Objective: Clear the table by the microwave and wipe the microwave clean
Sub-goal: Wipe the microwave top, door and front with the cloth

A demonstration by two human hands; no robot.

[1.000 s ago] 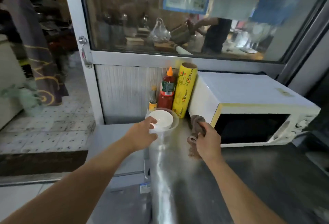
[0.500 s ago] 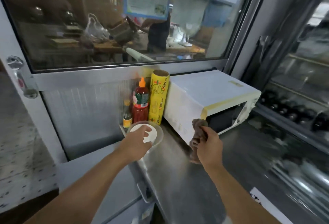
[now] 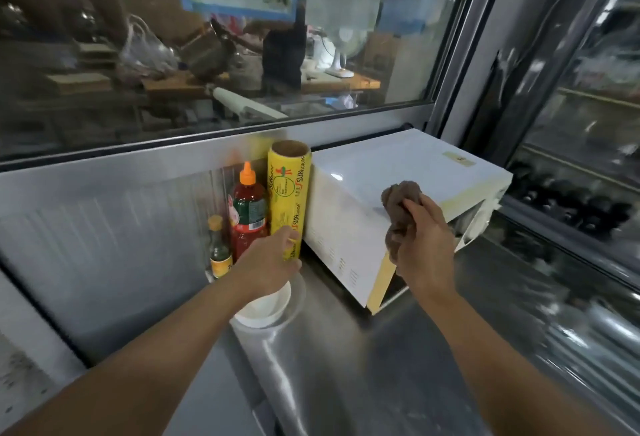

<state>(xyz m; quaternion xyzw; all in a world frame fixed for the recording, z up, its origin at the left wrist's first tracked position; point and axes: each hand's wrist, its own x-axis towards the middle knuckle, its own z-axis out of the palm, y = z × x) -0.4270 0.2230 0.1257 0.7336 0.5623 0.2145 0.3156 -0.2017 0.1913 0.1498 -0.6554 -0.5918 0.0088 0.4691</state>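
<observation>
A white microwave (image 3: 388, 162) stands on the steel table (image 3: 381, 366) against the window wall. My right hand (image 3: 426, 245) grips a bunched brown cloth (image 3: 401, 196) and holds it against the microwave's top near its left edge. Left of the microwave stand a yellow cling-film roll (image 3: 289, 189), a red sauce bottle (image 3: 247, 214) and a small bottle (image 3: 220, 252). In front of them a white bowl (image 3: 266, 311) sits on a glass plate (image 3: 298, 293). My left hand (image 3: 270, 262) hovers over the bowl's far side, fingers spread toward the foot of the roll; whether they touch it is unclear.
A large window (image 3: 207, 54) runs behind the table above a metal sill. A glass-fronted cooler (image 3: 588, 176) with dark bottles stands at the right. A lower grey surface (image 3: 104, 262) adjoins the table's left edge.
My right hand has lifted the cloth from the microwave's front left corner up onto its top. My left hand has come off the bowl's top and moved toward the roll. The view has swung right.
</observation>
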